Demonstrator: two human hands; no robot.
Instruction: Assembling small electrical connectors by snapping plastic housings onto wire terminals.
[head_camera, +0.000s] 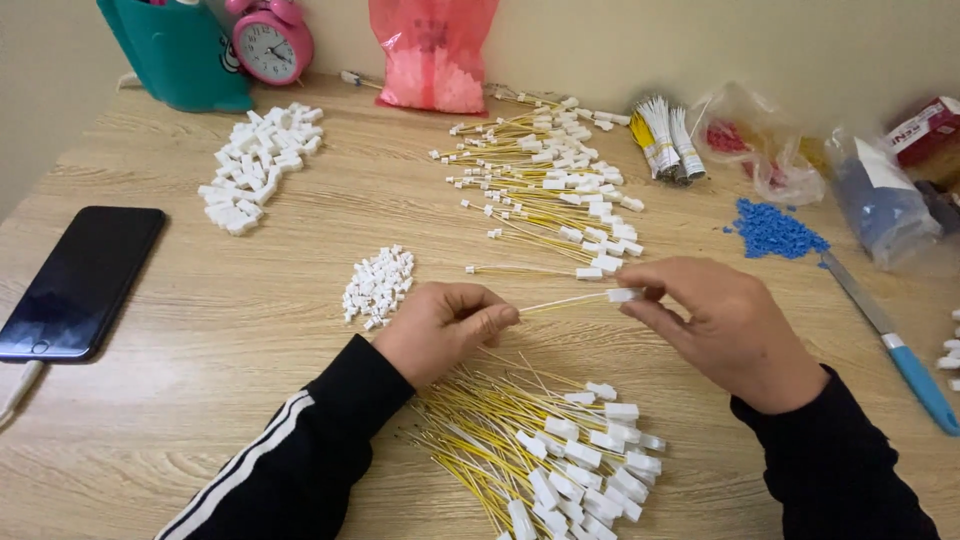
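My left hand (445, 328) pinches one end of a thin yellow wire (562, 301). My right hand (722, 325) grips the white connector (622, 295) at the wire's other end, so the wire is stretched between them just above the wooden table (200, 380). Under my wrists lies a heap of yellow wires with one white connector each (545, 450). Beyond my hands spreads a pile of wires with connectors on both ends (555, 180). A small heap of tiny white plugs (378, 285) sits just left of my left hand.
A black phone (82, 280) lies at the left edge. Larger white housings (258, 162) are heaped at back left near a teal holder (180, 50), a pink clock (270, 40) and a pink bag (432, 55). Blue pieces (772, 230), a blue-handled tool (900, 345) and plastic bags (880, 200) are on the right.
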